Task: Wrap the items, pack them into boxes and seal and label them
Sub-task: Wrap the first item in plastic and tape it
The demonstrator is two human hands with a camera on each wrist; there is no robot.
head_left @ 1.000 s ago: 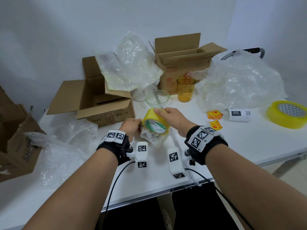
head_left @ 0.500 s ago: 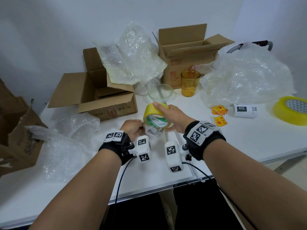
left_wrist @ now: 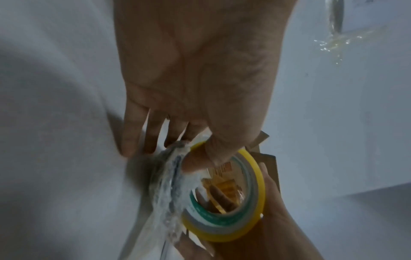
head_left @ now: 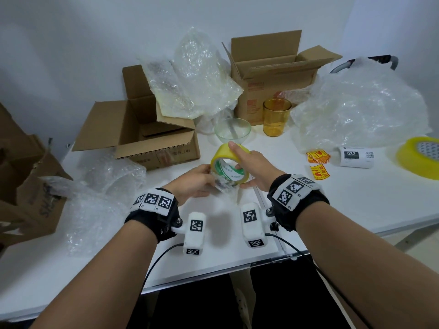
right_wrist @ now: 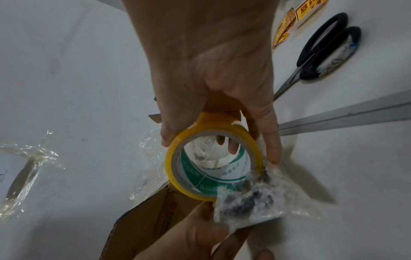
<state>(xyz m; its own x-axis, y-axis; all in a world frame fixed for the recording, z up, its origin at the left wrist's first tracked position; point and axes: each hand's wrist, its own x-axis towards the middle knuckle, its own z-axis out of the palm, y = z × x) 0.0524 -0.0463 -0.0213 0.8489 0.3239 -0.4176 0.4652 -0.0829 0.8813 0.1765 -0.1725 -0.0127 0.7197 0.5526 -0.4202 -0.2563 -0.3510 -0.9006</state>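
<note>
Above the desk [head_left: 332, 198], the right hand [head_left: 254, 162] grasps a yellow tape roll [head_left: 229, 166]; the left hand [head_left: 192, 182] pinches a bubble-wrapped item [head_left: 224, 186] beside it, likely to tape the wrap closed.

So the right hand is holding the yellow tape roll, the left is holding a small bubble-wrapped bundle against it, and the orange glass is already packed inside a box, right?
Not quite. The orange glass stands on the table, in front of the open box, as the head view shows. The rest holds: the right hand grips the yellow tape roll, and the left hand holds the bubble-wrapped bundle.
</note>
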